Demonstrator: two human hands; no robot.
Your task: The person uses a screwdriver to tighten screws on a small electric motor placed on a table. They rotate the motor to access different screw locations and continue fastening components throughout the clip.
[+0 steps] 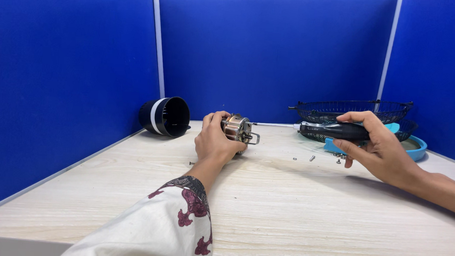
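Left hand (214, 143) grips the bare motor (237, 128); right hand (377, 147) wraps the screwdriver (335, 130). Housing (165, 116) and grilles (351, 110) already off, loose screws (312, 158) on the table (285, 207).

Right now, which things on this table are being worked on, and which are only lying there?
In hand:
- small motor with copper windings, held by the left hand
- dark electric screwdriver, held by the right hand

Lying about:
- dark cylindrical housing, on its side
- wire fan guards
- blue plastic part
- loose screws
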